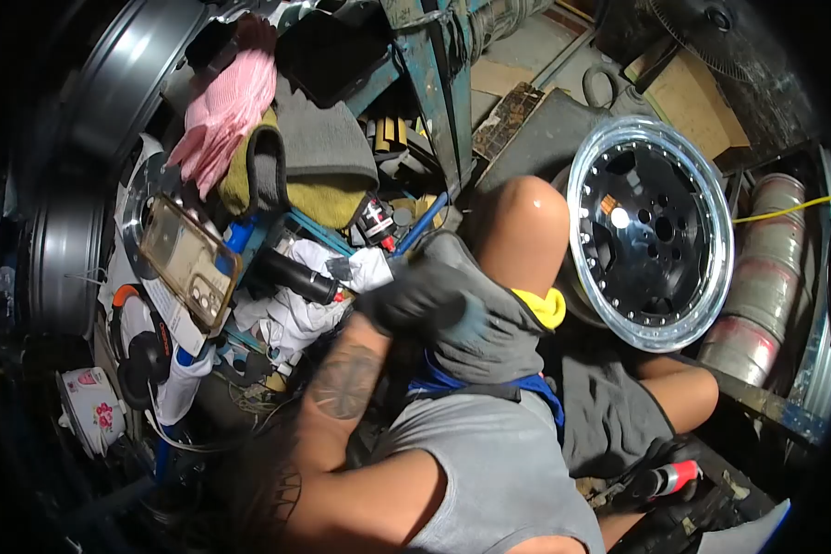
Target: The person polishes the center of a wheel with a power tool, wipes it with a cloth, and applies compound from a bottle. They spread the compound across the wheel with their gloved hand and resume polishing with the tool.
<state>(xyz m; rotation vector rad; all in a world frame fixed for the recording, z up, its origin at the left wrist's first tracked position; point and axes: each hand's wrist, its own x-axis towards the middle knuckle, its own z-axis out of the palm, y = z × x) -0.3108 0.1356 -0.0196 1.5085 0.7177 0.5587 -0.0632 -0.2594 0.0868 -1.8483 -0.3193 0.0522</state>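
Near the frame's centre, a dark gloved left hand [422, 300] lies on grey cloth [489, 319] over the thigh, fingers curled down onto it; blur hides whether they pinch the fabric; a yellow rag [547, 307] peeks out just right of the cloth; the polished wheel rim [651, 231] stands beyond the knee; the right hand is out of sight.

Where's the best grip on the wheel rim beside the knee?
Probably the polished outer lip of the wheel rim, at its upper edge. It stands tilted with the open face toward the camera; the lower left is crowded by the knee, so come in from above.
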